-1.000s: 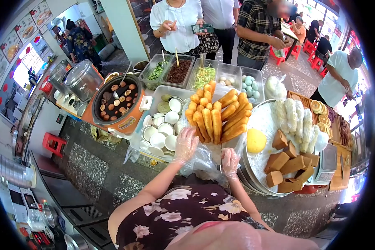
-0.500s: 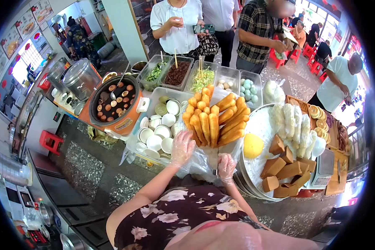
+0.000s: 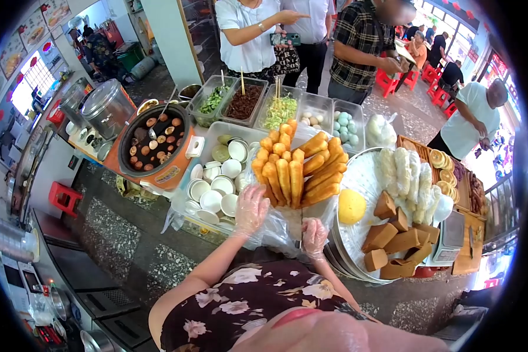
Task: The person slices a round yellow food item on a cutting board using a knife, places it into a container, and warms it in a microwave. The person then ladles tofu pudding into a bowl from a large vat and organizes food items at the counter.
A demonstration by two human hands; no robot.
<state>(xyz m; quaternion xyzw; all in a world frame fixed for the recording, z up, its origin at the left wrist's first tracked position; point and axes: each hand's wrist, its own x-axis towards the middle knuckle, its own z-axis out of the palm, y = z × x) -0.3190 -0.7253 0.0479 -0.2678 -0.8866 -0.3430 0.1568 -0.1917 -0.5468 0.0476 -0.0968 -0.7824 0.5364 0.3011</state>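
Note:
My left hand point(image 3: 251, 209), in a clear plastic glove, lies with its fingers stretched out at the left side of a pile of golden fried dough sticks point(image 3: 284, 182). Crumpled clear plastic point(image 3: 274, 230) spreads under and beside it. My right hand point(image 3: 314, 236), gloved too, is closed in front of the pile, near the rim of the large round tray. What its curled fingers hold, if anything, is hidden. Just left of my left hand is a plastic bin with several white bowls point(image 3: 212, 201). A round yellow thing point(image 3: 352, 206) sits right of the dough sticks.
At left stands an orange pot point(image 3: 158, 141) of eggs in dark broth. Tubs of shredded greens point(image 3: 280, 111), dark shreds point(image 3: 246, 104) and eggs point(image 3: 347, 129) line the back. Brown blocks point(image 3: 393, 237) and wrapped rolls point(image 3: 402, 170) lie right; a knife point(image 3: 470, 242) rests on a board. Several people stand beyond.
The view has shifted slightly, while both my hands keep nearly the same pose. Across the counter, a person in a white top has stretched out an arm and points to the right.

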